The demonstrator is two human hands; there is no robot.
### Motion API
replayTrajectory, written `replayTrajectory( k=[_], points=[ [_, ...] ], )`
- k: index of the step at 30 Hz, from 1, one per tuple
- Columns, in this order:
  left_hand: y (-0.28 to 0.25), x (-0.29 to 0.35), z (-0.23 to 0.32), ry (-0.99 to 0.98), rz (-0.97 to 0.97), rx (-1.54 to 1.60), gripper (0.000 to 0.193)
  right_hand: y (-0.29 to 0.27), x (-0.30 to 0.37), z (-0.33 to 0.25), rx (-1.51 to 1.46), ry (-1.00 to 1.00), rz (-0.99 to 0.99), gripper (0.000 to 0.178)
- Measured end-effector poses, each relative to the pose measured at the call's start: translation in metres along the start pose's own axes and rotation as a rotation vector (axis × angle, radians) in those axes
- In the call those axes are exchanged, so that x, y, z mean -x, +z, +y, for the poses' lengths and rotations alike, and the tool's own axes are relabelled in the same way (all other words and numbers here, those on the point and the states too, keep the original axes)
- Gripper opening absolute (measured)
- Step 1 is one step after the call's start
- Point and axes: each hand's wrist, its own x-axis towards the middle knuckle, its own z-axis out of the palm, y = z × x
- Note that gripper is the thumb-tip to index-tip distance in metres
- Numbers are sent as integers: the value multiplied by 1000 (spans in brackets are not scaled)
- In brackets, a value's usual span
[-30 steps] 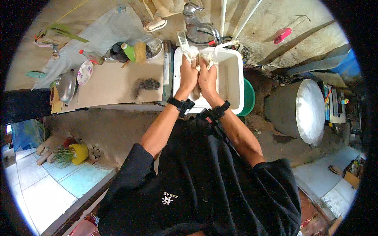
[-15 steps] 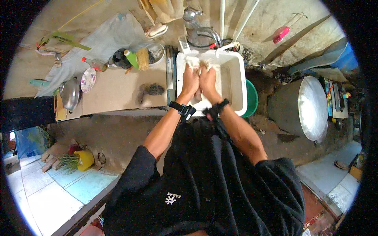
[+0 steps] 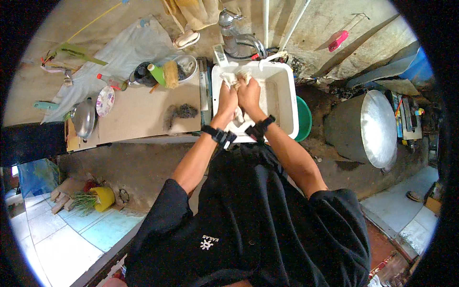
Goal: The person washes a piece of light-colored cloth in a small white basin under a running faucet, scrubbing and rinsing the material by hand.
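Observation:
Over the white rectangular sink (image 3: 290, 100), my left hand (image 3: 227, 101) and my right hand (image 3: 249, 97) are side by side, both closed on a bunched whitish cloth (image 3: 231, 78). The cloth pokes out beyond the fingers of both hands, and a pale end of it shows below, between my wrists. My fingertips are mostly hidden by the backs of my hands. Behind the sink stands a metal faucet (image 3: 230, 40) with its spout bent toward the basin. Dark bands sit on both wrists.
Left of the sink, a brown counter (image 3: 138, 115) bears a dark scouring clump (image 3: 185, 111), a bowl (image 3: 191, 71), a green-capped bottle (image 3: 157, 74), a floral plate (image 3: 105, 101) and a metal pan lid (image 3: 85, 118). To the right are a green basin (image 3: 304, 118) and a large metal pot (image 3: 380, 129).
My hands have parted slightly, and my right hand has turned over the cloth. More of the cloth shows above the fingers and between the wrists. The view has shifted a little.

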Motion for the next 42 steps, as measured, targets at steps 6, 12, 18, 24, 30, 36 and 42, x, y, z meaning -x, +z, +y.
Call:
replayTrajectory(
  k=[6, 12, 18, 24, 30, 36, 42],
  points=[
    [2, -6, 10, -353, 39, 303, 32, -14, 29, -27, 60, -85, -12, 29],
    [-5, -4, -20, -155, 47, 206, 25, -8, 21, -12, 37, -80, -27, 26],
    [21, -9, -12, 85, -96, 88, 29, -13, -37, 26, -9, -15, 100, 27],
    [26, -11, -9, -17, -54, 99, 29, -26, -26, 13, 43, 68, 47, 33],
    [43, -6, -2, -10, -100, -42, 27, -36, 10, 10, 54, 137, 136, 41],
    [43, -12, -23, -31, -108, 52, 32, -24, 25, 41, 13, -55, 162, 47],
    [35, -21, -39, -11, -113, 62, 32, -38, 1, 24, -99, 109, 11, 41]
  ],
)
